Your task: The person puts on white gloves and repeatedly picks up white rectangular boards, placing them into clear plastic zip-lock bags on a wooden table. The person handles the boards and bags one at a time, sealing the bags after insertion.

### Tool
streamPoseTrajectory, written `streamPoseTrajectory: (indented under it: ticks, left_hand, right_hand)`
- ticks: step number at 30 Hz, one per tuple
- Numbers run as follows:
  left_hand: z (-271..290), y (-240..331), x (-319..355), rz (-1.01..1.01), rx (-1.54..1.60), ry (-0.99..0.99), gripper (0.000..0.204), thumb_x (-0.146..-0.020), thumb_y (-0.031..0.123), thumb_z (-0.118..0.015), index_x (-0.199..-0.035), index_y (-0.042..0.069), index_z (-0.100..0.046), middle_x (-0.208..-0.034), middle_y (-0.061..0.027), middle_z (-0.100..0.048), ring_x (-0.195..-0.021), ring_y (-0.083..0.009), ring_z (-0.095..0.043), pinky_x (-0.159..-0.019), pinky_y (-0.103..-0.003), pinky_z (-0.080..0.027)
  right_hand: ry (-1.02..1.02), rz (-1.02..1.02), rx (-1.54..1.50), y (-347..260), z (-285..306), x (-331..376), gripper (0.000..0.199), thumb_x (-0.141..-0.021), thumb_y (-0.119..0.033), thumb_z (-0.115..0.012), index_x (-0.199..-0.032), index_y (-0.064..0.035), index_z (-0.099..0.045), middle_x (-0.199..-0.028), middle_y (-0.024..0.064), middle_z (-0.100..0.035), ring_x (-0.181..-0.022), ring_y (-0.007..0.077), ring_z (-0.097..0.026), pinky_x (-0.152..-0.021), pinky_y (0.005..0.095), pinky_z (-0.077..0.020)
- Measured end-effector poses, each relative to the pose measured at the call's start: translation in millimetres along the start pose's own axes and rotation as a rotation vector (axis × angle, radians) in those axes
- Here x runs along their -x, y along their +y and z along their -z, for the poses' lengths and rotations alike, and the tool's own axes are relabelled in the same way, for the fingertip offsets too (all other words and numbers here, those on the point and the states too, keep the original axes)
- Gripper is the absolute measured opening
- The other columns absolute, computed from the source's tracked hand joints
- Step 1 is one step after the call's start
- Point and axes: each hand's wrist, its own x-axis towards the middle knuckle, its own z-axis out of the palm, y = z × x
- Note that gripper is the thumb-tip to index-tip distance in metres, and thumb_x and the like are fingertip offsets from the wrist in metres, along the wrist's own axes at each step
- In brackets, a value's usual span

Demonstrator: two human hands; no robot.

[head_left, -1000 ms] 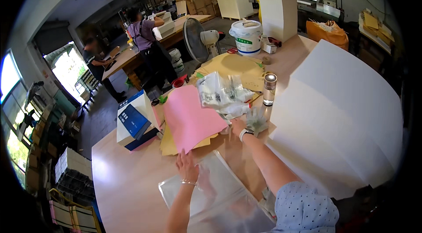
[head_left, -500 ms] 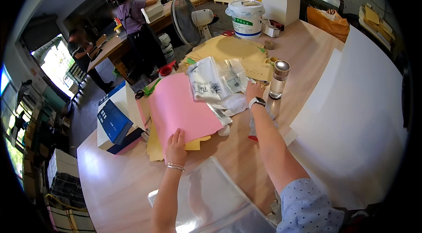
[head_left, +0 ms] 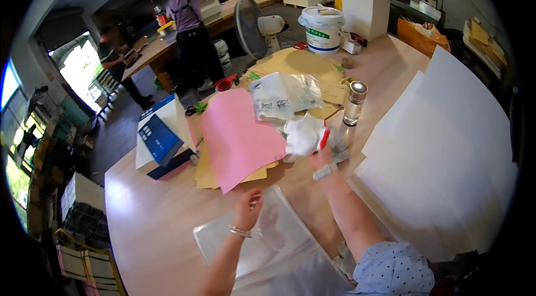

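My right hand (head_left: 320,157) is closed at a bunched white cloth glove (head_left: 303,134), with a slim red piece (head_left: 324,138) upright beside its fingers; what the red piece belongs to is hidden. My left hand (head_left: 248,208) hovers over a large clear plastic sleeve (head_left: 268,234), its fingers loosely curled and holding nothing I can see. Beyond it lies a pink sheet (head_left: 240,134) on yellow-brown paper pieces (head_left: 207,170). A clear plastic bag with dark print (head_left: 285,95) rests past the glove, overlapping the pink sheet's far corner.
A glass bottle (head_left: 352,106) stands right of the bag. Yellow paper (head_left: 296,64), a white bucket (head_left: 322,31) and a fan (head_left: 251,28) are farther back. A blue-and-white box (head_left: 162,142) stands left, large white sheets (head_left: 441,156) right. Two people work at another table (head_left: 151,59).
My right hand has drawn back from beside the bag, and the white glove is now bunched up at it. My left hand has left the pink sheet and moved nearer, over the plastic sleeve.
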Motion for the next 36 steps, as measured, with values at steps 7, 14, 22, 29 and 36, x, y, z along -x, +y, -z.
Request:
streamPoseTrajectory:
  ticks: [7,14,22,29,36]
  left_hand:
    - [-37,71,121,-0.003,0.612,0.123,0.025,-0.087,0.007,-0.06,-0.111,0.001,-0.055,-0.099,-0.0035,-0.057,-0.084,-0.0108,-0.058,-0.069,-0.024,-0.049]
    - [-19,51,302,0.298,0.671,0.075,0.028,-0.086,0.005,-0.059,-0.113,-0.001,-0.055,-0.095,-0.0024,-0.057,-0.083,-0.0094,-0.056,-0.072,-0.022,-0.048]
    - [-53,62,424,0.306,0.739,0.364,0.018,-0.088,0.006,-0.055,-0.103,-0.004,-0.059,-0.089,-0.0032,-0.063,-0.078,-0.009,-0.058,-0.068,-0.024,-0.048]
    - [-55,82,465,0.222,0.495,0.371,0.007,-0.083,0.004,-0.064,-0.086,-0.001,-0.06,-0.077,-0.0026,-0.062,-0.066,-0.007,-0.057,-0.061,-0.022,-0.047]
    - [-64,75,481,0.133,0.071,0.351,0.012,-0.084,0.006,-0.063,-0.092,-0.001,-0.058,-0.075,-0.0061,-0.061,-0.061,-0.0092,-0.056,-0.054,-0.024,-0.044]
  right_hand:
    - [-0.312,-0.147,0.672,-6,-46,233,0.036,-0.095,-0.025,-0.049,-0.12,0.0001,-0.048,-0.111,0.0082,-0.056,-0.099,0.0165,-0.055,-0.088,0.0299,-0.0435]
    - [-1.1,0.05,1.451,-82,-78,393,0.052,-0.088,-0.038,-0.057,-0.122,0.0008,-0.053,-0.108,0.017,-0.049,-0.101,0.0263,-0.048,-0.089,0.0336,-0.0398]
    - [-1.275,-0.189,1.392,-91,-59,493,0.065,-0.085,-0.036,-0.062,-0.13,0.0055,-0.04,-0.107,0.0184,-0.049,-0.095,0.0288,-0.052,-0.081,0.035,-0.0446]
    - [-1.033,-0.28,1.093,-112,-52,549,0.04,-0.086,-0.018,-0.06,-0.121,-0.0001,-0.052,-0.101,0.0158,-0.056,-0.087,0.0268,-0.058,-0.077,0.034,-0.0484]
    - [-0.904,-0.099,1.282,-106,-20,555,0.018,-0.078,-0.006,-0.062,-0.096,-0.0026,-0.064,-0.086,0.011,-0.061,-0.074,0.0227,-0.06,-0.067,0.0318,-0.0491]
